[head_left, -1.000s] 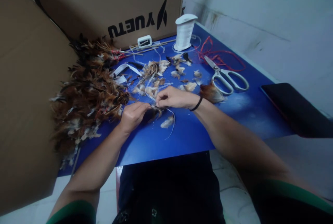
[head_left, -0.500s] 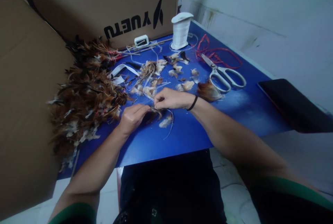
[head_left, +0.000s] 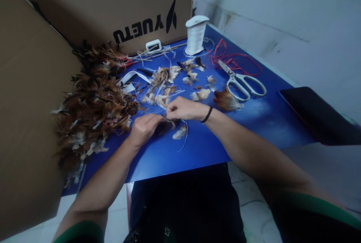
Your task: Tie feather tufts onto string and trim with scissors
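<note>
My left hand (head_left: 144, 128) is closed in a pinch on a small bunch of brown feathers (head_left: 169, 122) low over the blue table (head_left: 203, 149). Just right of it, my right hand (head_left: 184, 108), with a black band on the wrist, pinches a thin white ribbon (head_left: 160, 104) at the base of the bunch. The fingertips of both hands nearly meet. From under the right hand a thin strand curves down past a pale loose feather (head_left: 179, 133). What lies between the fingertips is mostly hidden.
A large feather pile (head_left: 96, 111) lies at the left against cardboard (head_left: 28, 104). Behind the hands are loose feathers, thin sticks and a white ribbon spool (head_left: 195, 36). Scissors (head_left: 239, 83), red string (head_left: 235, 62) and a brown feather tuft (head_left: 225, 100) lie right; a black flat device (head_left: 321, 113) is farther right.
</note>
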{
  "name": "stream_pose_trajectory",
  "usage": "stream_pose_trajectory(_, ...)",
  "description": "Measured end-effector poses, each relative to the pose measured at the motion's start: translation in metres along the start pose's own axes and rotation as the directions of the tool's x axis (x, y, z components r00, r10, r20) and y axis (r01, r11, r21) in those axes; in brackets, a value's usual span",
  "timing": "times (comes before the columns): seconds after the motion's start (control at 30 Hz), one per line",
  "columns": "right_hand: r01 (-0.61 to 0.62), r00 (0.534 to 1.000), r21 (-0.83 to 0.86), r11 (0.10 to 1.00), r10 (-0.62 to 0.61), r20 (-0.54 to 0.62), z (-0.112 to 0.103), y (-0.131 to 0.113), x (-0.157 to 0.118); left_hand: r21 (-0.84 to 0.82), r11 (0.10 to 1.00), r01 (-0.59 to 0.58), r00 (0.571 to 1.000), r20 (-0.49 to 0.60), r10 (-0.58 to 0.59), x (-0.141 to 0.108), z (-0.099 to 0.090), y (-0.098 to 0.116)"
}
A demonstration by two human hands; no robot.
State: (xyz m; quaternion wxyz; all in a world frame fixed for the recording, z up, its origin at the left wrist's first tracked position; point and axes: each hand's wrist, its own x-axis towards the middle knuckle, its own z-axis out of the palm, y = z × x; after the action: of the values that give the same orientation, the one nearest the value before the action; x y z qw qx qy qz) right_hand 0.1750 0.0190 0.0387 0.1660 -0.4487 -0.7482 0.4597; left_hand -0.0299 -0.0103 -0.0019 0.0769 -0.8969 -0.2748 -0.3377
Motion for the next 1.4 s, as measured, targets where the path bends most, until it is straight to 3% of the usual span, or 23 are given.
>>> stream_pose_trajectory(0.4,0.01,1.0,0.035,0.999,-0.01,0.002,0.001,-0.001,-0.001,-0.006,1.0,-0.027,0.999,-0.027,0.027,-0.001,0.001,-0.001)
stream_pose_trajectory(0.67,0.174,0.983,0.169,0.97,-0.163,-0.079,-0.007,0.004,-0.002,-0.012,0.998,0.055,0.998,-0.018,-0.055,0.003,-0.003,0.002)
stream_pose_trajectory(0.8,0.25,0.967,0.127,0.96,-0.254,0.014,-0.008,0.001,-0.004,-0.07,0.994,0.086,0.996,-0.028,-0.088,0.003,-0.003,0.001)
stream_pose_trajectory(1.13,0.253,0.968,0.17,0.952,-0.248,-0.048,-0.008,0.007,0.0,-0.15,0.971,0.184,0.982,-0.012,-0.188,0.006,-0.004,0.003)
stream_pose_trajectory(1.27,0.242,0.956,0.264,0.934,-0.184,-0.227,-0.018,0.008,0.0,-0.301,0.882,0.364,0.925,0.002,-0.381,0.009,-0.004,0.003)
stream_pose_trajectory(1.33,0.235,0.915,0.259,0.937,-0.124,-0.383,-0.024,0.011,0.001,-0.428,0.756,0.495,0.844,0.032,-0.535,0.008,-0.002,0.001)
stream_pose_trajectory(1.4,0.195,0.859,0.176,0.965,-0.081,-0.506,-0.03,0.018,0.002,-0.583,0.557,0.591,0.735,0.106,-0.67,0.007,0.001,-0.002)
